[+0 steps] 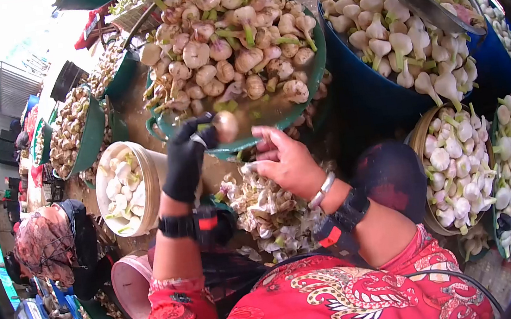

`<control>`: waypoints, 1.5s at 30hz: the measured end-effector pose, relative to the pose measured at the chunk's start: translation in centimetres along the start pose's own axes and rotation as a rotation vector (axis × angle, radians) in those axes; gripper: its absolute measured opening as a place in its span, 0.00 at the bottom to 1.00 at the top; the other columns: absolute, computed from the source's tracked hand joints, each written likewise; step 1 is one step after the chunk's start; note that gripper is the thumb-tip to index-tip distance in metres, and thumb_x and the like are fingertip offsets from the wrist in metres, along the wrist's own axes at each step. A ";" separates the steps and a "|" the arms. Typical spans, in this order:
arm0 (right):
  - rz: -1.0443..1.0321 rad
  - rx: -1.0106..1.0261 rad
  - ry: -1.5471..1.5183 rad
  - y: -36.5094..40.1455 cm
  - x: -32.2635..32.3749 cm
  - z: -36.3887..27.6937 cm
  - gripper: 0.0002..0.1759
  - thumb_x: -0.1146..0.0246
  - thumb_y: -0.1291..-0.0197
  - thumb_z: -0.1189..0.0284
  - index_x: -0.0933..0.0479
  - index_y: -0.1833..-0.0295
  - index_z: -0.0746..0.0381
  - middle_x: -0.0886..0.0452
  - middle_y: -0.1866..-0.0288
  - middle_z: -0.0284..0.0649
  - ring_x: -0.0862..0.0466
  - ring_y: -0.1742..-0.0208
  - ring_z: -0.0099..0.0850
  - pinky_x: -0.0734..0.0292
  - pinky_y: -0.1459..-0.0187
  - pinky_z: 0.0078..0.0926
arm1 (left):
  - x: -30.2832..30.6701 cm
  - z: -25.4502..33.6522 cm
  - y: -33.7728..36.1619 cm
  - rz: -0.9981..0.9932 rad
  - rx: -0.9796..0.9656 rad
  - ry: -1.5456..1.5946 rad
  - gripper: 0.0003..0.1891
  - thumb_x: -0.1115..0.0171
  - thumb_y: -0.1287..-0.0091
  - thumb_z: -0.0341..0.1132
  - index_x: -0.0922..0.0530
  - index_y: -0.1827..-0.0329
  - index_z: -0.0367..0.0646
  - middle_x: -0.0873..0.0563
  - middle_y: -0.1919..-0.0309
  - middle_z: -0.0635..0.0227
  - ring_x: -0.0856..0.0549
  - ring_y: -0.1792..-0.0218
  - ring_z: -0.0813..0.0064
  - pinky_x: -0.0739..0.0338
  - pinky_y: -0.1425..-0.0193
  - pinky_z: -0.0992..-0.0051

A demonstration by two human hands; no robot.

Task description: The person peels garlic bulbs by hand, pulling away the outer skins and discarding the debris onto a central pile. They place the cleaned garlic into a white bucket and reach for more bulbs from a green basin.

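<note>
My left hand (184,158), in a black glove, is closed on a garlic bulb (225,127) at the near rim of a green basin (243,144). A pale band or piece shows at its fingers; I cannot make out which. My right hand (288,163) is bare, with a bracelet at the wrist. Its fingers are partly bent, thumb apart from them, and nothing shows between them. It hovers just right of the bulb, not touching it. Garlic bulbs (212,69) with short stems are heaped in the basin. Below my hands lies a pile of papery peelings (271,212).
Left stands a white bucket (149,179) of peeled garlic. A blue tub (352,61) of cleaned bulbs is at right, a metal pan (418,2) over its rim. Another full bucket (427,192) stands below. Another person (49,242) sits at far left.
</note>
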State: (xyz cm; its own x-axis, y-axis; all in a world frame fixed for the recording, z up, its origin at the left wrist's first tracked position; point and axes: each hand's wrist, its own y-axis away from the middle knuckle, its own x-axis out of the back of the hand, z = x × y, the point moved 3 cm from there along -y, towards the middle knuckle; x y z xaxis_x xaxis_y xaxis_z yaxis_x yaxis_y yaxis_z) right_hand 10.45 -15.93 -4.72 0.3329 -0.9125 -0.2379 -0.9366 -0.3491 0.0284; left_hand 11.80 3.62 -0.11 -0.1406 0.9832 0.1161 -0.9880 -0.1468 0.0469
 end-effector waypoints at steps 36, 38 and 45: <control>-0.601 -0.571 -0.476 2.1 -1.2 1.6 0.18 0.51 0.32 0.62 0.28 0.46 0.64 0.20 0.64 0.41 0.20 0.72 0.29 0.27 0.74 0.24 | -2.0 -0.2 9.9 -0.055 -0.235 -0.796 0.08 0.42 0.42 0.28 0.20 0.60 0.40 0.17 0.70 0.60 0.18 0.66 0.61 0.24 0.59 0.67; -0.690 -0.770 -0.528 2.4 -1.2 2.4 0.18 0.51 0.32 0.61 0.27 0.49 0.65 0.19 0.65 0.43 0.19 0.71 0.30 0.27 0.74 0.24 | -2.2 -1.2 9.7 -0.096 -0.282 -0.867 0.10 0.42 0.45 0.27 0.20 0.60 0.41 0.17 0.67 0.57 0.18 0.63 0.56 0.24 0.58 0.64; -0.773 -0.841 -0.602 3.3 -1.6 2.9 0.18 0.49 0.34 0.62 0.27 0.50 0.66 0.19 0.64 0.45 0.17 0.68 0.33 0.22 0.69 0.27 | -1.9 -3.2 10.8 -0.079 -0.316 -0.810 0.15 0.42 0.44 0.28 0.21 0.52 0.39 0.16 0.65 0.59 0.17 0.64 0.60 0.23 0.58 0.67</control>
State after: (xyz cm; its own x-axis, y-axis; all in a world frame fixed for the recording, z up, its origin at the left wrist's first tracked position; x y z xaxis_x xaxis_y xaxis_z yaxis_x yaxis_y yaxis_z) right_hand 6.55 -15.01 -7.05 0.4477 -0.2520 -0.8579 -0.0944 -0.9674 0.2348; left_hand 1.25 0.47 -2.98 -0.1010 0.5925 0.7992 -0.9812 0.0733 -0.1783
